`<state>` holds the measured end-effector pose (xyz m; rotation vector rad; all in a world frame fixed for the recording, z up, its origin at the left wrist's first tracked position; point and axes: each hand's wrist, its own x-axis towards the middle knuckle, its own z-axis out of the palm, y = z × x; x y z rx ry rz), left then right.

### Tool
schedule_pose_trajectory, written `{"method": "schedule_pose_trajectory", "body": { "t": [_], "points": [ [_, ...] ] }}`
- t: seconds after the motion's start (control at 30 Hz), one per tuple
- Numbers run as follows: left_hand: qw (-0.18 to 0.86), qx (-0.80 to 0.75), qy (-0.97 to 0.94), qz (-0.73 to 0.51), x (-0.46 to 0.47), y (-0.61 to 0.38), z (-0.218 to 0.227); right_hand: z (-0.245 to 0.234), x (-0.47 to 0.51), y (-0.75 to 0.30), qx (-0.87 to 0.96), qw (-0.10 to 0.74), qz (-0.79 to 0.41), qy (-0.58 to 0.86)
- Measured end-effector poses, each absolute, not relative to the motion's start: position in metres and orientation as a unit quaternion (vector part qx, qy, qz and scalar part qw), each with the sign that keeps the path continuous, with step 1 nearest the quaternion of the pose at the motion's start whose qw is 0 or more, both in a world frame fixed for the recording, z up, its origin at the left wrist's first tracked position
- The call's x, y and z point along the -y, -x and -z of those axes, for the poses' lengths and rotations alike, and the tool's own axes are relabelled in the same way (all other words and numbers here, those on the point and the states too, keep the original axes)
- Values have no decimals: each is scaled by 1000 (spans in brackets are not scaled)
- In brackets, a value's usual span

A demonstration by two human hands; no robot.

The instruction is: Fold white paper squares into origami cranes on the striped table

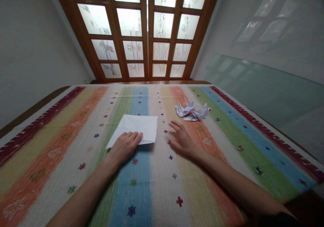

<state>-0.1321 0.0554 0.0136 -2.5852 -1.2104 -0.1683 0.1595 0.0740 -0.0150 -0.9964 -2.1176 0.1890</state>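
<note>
A white sheet of paper (140,124) with fold creases lies at the middle of the table, its left corner drawn out to a point. My left hand (126,143) is closed at its near edge, fingers bent over the top; the underside of the grip is hidden. To the right of the sheet, my right hand (181,138) is held open, thumb and fingers apart, with nothing in it. Just beyond that hand sit folded white paper cranes (196,112), bunched close together, with pointed wings and necks.
A striped, patterned tablecloth (162,186) covers the table. Past the far edge stands a wooden door (149,44) with frosted panes. White walls rise on both sides, and a pale green glass-like panel (265,92) runs along the right one.
</note>
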Motion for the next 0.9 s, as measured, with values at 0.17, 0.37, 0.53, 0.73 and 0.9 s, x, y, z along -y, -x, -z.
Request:
{"method": "schedule_pose_trajectory", "body": {
  "t": [0.17, 0.37, 0.53, 0.73, 0.9],
  "points": [
    [111, 246, 953, 140, -44, 80, -5, 17, -69, -167, 912, 262, -42, 313],
    [62, 246, 960, 117, -41, 91, 7, 22, -74, -187, 940, 142, -149, 272],
    [-7, 290, 954, 79, -40, 126, 11, 19, -66, -200, 938, 122, -170, 277],
    [-67, 287, 949, 115, -36, 140, 10, 24, -56, -207, 912, 187, -174, 322],
    [-153, 292, 897, 294, -37, 141, 7, 23, -55, -205, 864, 272, -218, 364]
  ]
}}
